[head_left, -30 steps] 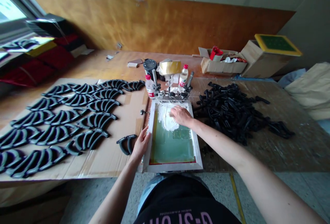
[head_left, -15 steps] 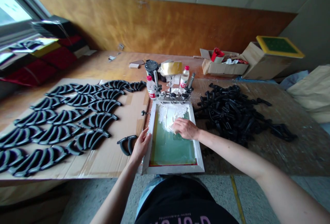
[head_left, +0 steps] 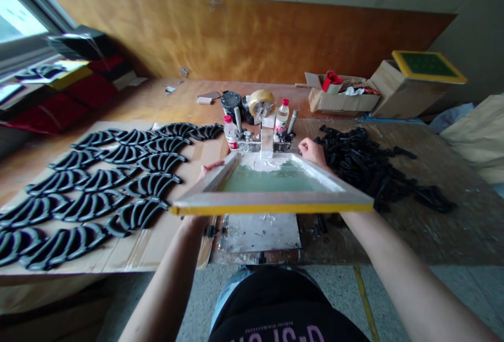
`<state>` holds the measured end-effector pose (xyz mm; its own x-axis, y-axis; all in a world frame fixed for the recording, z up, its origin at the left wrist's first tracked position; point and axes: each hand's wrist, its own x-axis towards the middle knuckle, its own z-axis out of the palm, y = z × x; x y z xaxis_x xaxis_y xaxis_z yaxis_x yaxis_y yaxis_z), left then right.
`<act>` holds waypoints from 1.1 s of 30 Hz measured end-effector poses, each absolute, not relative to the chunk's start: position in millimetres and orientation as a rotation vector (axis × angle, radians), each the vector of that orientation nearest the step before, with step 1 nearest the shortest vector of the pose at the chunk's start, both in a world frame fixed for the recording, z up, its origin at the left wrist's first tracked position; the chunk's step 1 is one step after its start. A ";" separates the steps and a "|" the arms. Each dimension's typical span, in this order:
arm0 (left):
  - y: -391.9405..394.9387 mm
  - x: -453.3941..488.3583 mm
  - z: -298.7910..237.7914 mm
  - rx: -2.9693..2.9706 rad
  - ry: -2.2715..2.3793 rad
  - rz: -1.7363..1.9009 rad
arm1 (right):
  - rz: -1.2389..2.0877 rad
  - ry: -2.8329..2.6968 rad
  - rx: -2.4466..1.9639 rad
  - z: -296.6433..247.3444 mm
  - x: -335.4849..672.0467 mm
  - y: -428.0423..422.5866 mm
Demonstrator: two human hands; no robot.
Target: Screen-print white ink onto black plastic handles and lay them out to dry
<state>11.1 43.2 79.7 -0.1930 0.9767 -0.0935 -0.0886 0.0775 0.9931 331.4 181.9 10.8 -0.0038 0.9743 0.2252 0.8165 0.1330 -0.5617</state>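
The screen-printing frame (head_left: 271,201) is tilted up, its front edge raised above a flat metal plate (head_left: 262,234). Its greenish mesh carries white paste (head_left: 262,162) at the hinged far end. A squeegee or scraper (head_left: 266,143) stands upright in that paste. My left hand (head_left: 208,169) is at the left rail with its fingers against it; the rail covers part of the hand, and it appears to grip the frame. My right hand (head_left: 311,150) is beyond the right rail, beside a heap of black plastic parts (head_left: 354,158). Its fingers are curled; whatever they hold is hidden.
Rows of black curved ribbed pieces (head_left: 104,178) cover the cardboard (head_left: 157,242) on the left. Behind the hinge clamp (head_left: 281,147) stand two red-capped bottles (head_left: 282,116), a black tub (head_left: 230,100) and a tape roll (head_left: 261,102). Open cartons (head_left: 342,103) sit at back right.
The frame's front edge has risen off the plate. My right hand has let go of the squeegee and moved right to the black heap. My left hand has moved up and away with the rail.
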 end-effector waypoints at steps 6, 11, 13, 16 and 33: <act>64.9 46.0 71.9 0.715 1.216 1.514 | 0.635 -2.183 -1.403 -53.9 315.5 122.0; 15.5 78.1 0.6 0.429 1.233 0.883 | 0.503 -2.279 -1.309 -57.5 278.4 84.9; 0.0 88.9 -21.7 0.346 1.222 0.790 | 0.466 -2.317 -1.304 -53.2 265.2 68.9; -4.7 100.6 -39.8 0.267 1.187 0.840 | 0.435 -2.424 -1.353 -51.9 246.2 48.8; -55.9 -85.9 -66.6 0.628 2.176 0.854 | 0.241 -1.970 -1.947 -84.2 391.1 -1.9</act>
